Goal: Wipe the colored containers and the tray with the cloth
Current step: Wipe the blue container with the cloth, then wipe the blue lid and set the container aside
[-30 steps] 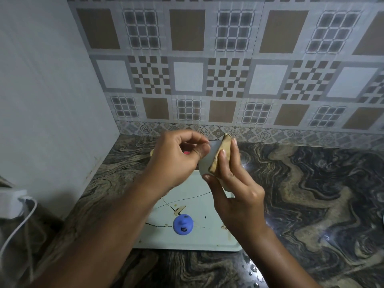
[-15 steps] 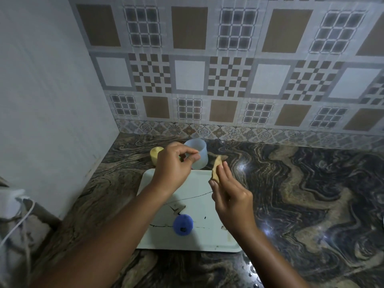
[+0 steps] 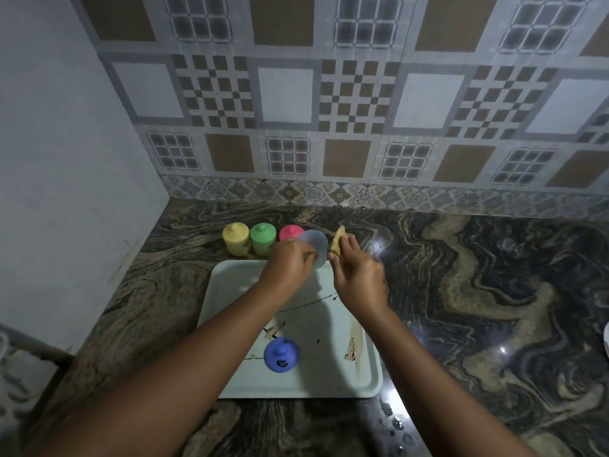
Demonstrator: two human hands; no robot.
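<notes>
Head view: the left hand grips the pale container with curled fingers, above the far edge of the tray, its round face turned up toward the camera. The right hand pinches the folded cloth between thumb and fingers. The cloth lies just to the right of the pale container; contact between them cannot be confirmed. The next wipe therefore calls for a short leftward stroke by the right hand, the nearer one. The yellow container, green container and pink container stand in a row on the counter behind the tray. The blue container sits on the stained tray.
</notes>
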